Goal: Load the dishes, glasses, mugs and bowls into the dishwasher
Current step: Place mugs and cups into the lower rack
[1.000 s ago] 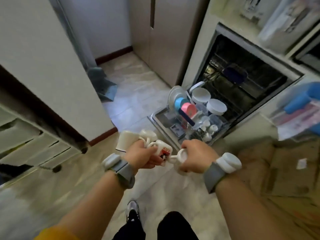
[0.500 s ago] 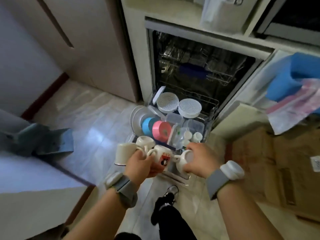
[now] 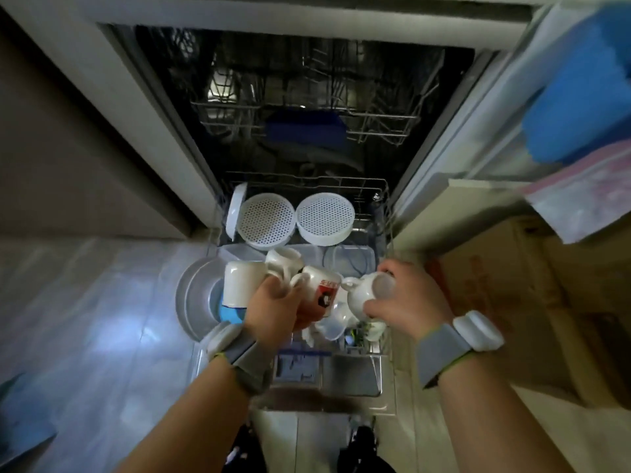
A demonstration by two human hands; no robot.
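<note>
We stand at open dishwasher. Left hand (image 3: 273,310) fingers hooked through handles of three mugs: plain white mug (image 3: 243,283), second white mug (image 3: 283,262), printed mug (image 3: 322,293), all bunched, touching. Right hand (image 3: 404,297) fingers clamped round small white mug (image 3: 367,293). All held over pulled-out lower rack (image 3: 384,213). Beyond: two perforated white bowls (image 3: 268,218), upended. Risk: bunched mugs knock together or one slips off fingers while we place first.

Three white mugs (image 3: 244,283), one with a red print (image 3: 324,295), and a fourth white mug (image 3: 370,295) hang tilted over the dishwasher's pulled-out lower rack (image 3: 382,213), which holds two perforated white bowls (image 3: 297,218).
</note>
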